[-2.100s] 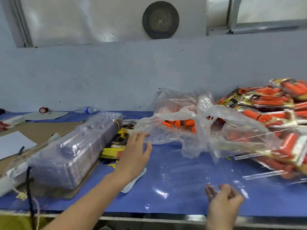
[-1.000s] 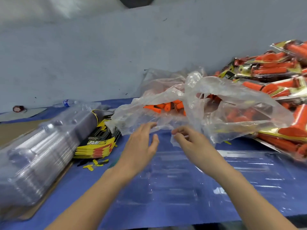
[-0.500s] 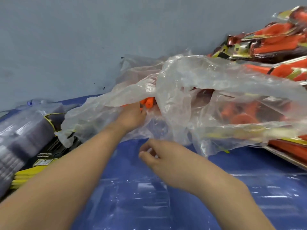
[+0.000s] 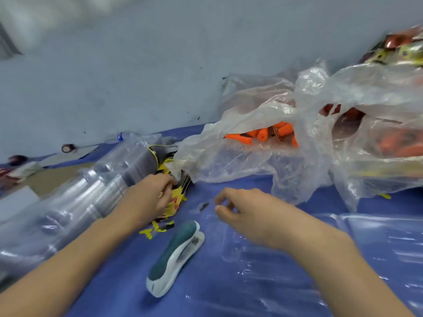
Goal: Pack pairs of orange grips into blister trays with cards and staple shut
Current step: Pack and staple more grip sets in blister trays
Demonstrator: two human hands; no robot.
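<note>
Both arms out, left hand (image 4: 146, 200) fingers curled gripping yellow cards (image 4: 177, 200), right hand (image 4: 249, 213) loosely curled and empty, orange grips (image 4: 261, 135) in plastic bag (image 4: 251, 163) far right, well apart from fingers, stapler (image 4: 174, 255) near.

left hand (image 4: 148, 199) bare | right hand (image 4: 248, 213) bare | forearms (image 4: 68, 266) bare

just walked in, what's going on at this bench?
A person is hand-packing orange grips, which sit loose in a plastic bag. The left hand is curled onto the stack of yellow cards, apparently taking one. The right hand hovers loosely curled and holds nothing. The stapler lies untouched on the blue mat.
</note>
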